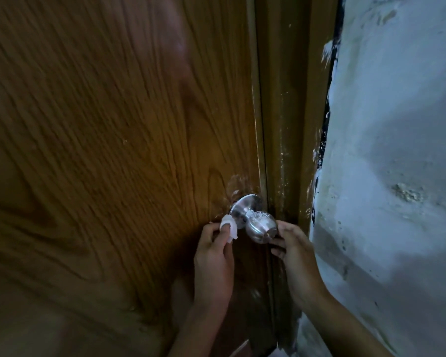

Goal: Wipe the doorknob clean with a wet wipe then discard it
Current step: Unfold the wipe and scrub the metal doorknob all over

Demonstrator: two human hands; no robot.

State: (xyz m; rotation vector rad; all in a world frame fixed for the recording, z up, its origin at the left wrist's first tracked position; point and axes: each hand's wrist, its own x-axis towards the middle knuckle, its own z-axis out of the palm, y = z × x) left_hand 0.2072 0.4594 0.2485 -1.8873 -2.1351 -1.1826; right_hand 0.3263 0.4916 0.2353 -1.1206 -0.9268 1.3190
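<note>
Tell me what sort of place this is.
Probably a doorway inside a lived-in house: a wood-grain door with a round metal doorknob, a brown frame, and a rough whitewashed wall with flaking paint beside it.

Single head view, close to the door [101, 150], facing forward and down; doorknob [258, 222] sits low, right of centre.

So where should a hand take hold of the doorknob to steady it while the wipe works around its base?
Probably the round ball end of the doorknob, from the right, as the right hand does with its fingertips. The ball juts out from the door, leaving the neck and base plate free for the left hand and its wet wipe.
</note>
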